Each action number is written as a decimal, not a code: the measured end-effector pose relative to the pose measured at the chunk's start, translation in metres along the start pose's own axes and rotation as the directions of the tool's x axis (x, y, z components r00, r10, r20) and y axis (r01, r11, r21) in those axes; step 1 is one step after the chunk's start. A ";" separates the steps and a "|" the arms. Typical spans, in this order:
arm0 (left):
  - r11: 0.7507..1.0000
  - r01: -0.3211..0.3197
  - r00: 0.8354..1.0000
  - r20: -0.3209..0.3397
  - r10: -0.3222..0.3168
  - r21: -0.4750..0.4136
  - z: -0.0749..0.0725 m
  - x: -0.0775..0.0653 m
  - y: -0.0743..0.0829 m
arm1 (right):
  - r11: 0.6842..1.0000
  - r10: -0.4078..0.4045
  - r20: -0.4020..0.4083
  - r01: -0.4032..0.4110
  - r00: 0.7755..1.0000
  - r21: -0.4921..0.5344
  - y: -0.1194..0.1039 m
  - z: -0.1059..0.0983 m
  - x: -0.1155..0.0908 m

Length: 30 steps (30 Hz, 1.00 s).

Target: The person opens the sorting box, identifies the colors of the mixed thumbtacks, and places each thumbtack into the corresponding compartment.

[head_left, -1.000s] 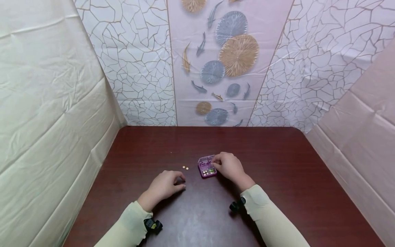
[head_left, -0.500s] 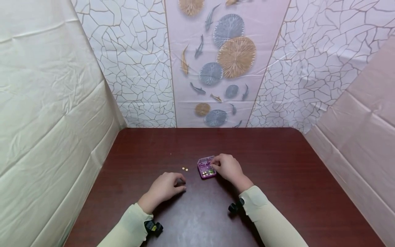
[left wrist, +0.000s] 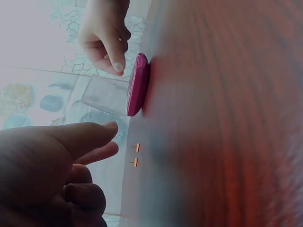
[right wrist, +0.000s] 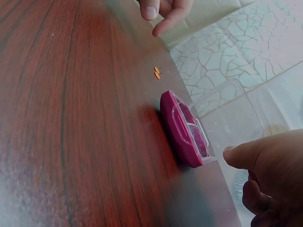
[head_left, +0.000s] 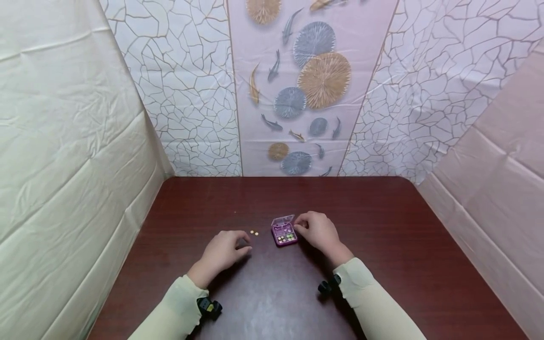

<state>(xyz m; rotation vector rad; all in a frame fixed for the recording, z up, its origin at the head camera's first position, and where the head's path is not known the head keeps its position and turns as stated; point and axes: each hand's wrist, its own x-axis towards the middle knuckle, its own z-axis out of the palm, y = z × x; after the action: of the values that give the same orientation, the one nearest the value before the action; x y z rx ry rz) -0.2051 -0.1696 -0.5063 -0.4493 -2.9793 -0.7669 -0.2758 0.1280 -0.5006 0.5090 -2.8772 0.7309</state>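
Note:
A small purple pill box (head_left: 284, 234) lies on the dark wooden table (head_left: 382, 226). Its clear lid (head_left: 282, 220) stands open, and several small pills sit in its compartments. Two yellow pills (head_left: 254, 232) lie loose just left of it. My left hand (head_left: 242, 241) rests on the table and holds nothing, with two fingers stretched toward those pills (left wrist: 136, 155) but short of them. My right hand (head_left: 299, 228) sits loosely curled at the box's right side. Its thumb tip (right wrist: 236, 156) is close to the box (right wrist: 182, 130) and lid (right wrist: 227, 118), with nothing held.
Patterned wall sheets close in the table at the back, and plain sheets at the left and right. A black wrist camera is strapped on each cream sleeve (head_left: 374, 302).
My left hand has slid forward and stretched its fingers toward the two loose pills. My right hand has drawn back off the box top to its right side.

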 end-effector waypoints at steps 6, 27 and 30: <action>0.997 -0.004 0.998 -0.055 0.008 0.082 0.000 0.014 -0.006 | 1.000 0.020 0.015 -0.020 1.000 0.000 0.003 -0.003 -0.004; 0.993 0.025 0.999 -0.025 -0.022 0.116 0.007 0.054 -0.009 | 0.999 0.037 0.009 -0.037 0.999 0.016 0.014 -0.007 -0.010; 0.993 0.022 1.000 -0.017 -0.020 0.118 0.008 0.055 -0.010 | 0.999 0.034 0.007 -0.034 0.999 0.025 0.015 -0.008 -0.011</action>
<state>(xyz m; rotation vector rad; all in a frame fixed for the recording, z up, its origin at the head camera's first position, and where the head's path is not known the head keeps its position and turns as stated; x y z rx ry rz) -0.2606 -0.1591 -0.5125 -0.4050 -2.9984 -0.5876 -0.2705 0.1474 -0.5019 0.4677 -2.8934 0.7729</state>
